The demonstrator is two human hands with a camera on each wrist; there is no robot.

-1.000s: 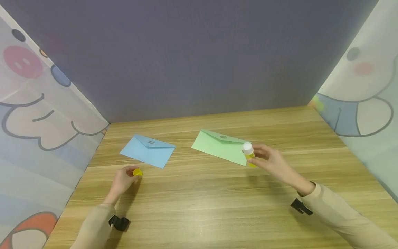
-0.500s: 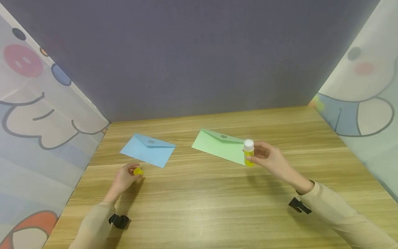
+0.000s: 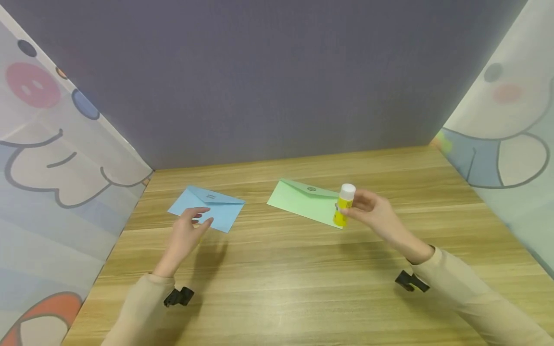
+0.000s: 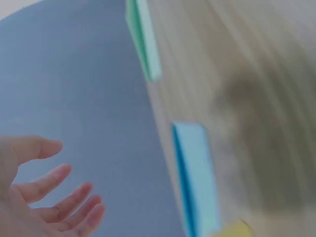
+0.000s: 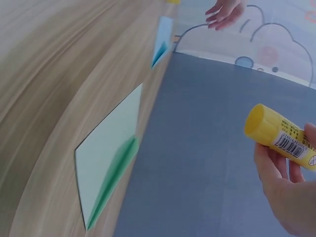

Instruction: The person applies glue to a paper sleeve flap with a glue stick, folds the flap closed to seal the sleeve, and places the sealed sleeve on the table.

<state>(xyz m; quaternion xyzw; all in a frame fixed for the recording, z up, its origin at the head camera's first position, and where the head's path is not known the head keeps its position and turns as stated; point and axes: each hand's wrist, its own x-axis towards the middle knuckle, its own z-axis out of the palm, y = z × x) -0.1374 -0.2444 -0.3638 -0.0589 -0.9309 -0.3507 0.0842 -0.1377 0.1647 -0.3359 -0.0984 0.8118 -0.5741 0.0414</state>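
My right hand holds a yellow glue stick between thumb and fingers, its white end up, above the right end of a green envelope. In the right wrist view the glue stick's yellow base and barcode label show. My left hand, fingers spread and holding nothing, is raised off the table, overlapping the near edge of a blue envelope in the head view. A yellow cap lies at the bottom of the left wrist view; in the head view the left hand hides it.
Both envelopes lie flap side up on the wood-grain table. A grey panel stands along the back edge. Cartoon-printed sheets close off the left and right sides.
My left hand has let go of the yellow cap, lifted, and moved forward and right, its fingers spreading. My right hand has raised the glue stick slightly and changed its tilt.
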